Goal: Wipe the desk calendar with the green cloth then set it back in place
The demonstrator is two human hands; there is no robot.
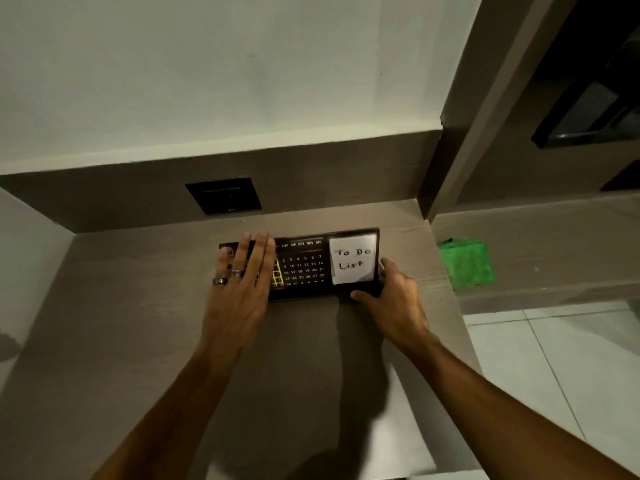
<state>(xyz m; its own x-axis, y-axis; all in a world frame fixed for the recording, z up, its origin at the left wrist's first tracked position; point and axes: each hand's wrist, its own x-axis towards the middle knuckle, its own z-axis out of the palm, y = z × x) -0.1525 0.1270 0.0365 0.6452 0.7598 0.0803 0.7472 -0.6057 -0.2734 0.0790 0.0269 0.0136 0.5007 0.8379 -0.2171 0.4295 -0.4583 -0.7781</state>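
The dark desk calendar (304, 268) stands on the grey-brown desk (138, 323) near the back wall, with month names, white dates and a white "To Do List" note on its right part. My left hand (242, 282), wearing two rings, lies flat with fingers extended over the calendar's left part. My right hand (391, 296) grips the calendar's lower right corner, thumb along the bottom edge. The green cloth (465, 263) lies apart on a lower ledge to the right, touched by neither hand.
A black wall socket plate (224, 195) sits on the backsplash behind the calendar. A side wall (31, 251) closes the desk's left. To the right, past the desk edge, lie the lower ledge (554, 237), pale floor tiles (554, 358) and dark cabinetry (595, 109).
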